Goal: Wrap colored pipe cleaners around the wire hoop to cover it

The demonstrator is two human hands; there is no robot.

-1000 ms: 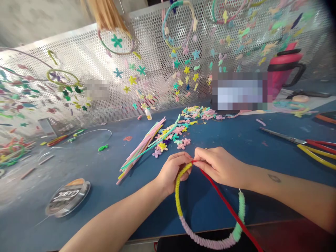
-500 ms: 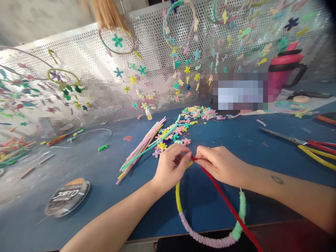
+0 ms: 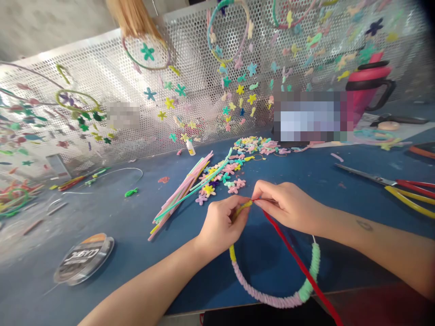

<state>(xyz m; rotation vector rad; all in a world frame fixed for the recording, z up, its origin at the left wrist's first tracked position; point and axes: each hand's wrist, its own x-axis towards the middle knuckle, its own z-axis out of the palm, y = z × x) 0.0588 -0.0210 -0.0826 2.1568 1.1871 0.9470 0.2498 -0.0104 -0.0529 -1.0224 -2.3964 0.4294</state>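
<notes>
Perforated metal screen (image 3: 192, 50) gleaming across the back, blue worktop (image 3: 299, 174) stretching below, grey wall (image 3: 50, 22) looming upper left!

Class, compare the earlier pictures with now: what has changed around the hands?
The left hand and right hand shifted slightly forward with the hoop, the left now covering more of its yellow stretch. Neither visibly let go; the right still pinches the red strip. Scissors and spool stayed put.

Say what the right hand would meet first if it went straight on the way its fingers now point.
Probably the left hand, at the yellow end of the hoop it holds; the right hand points left towards it. Depth is unclear, so the hoop could come first.
</notes>
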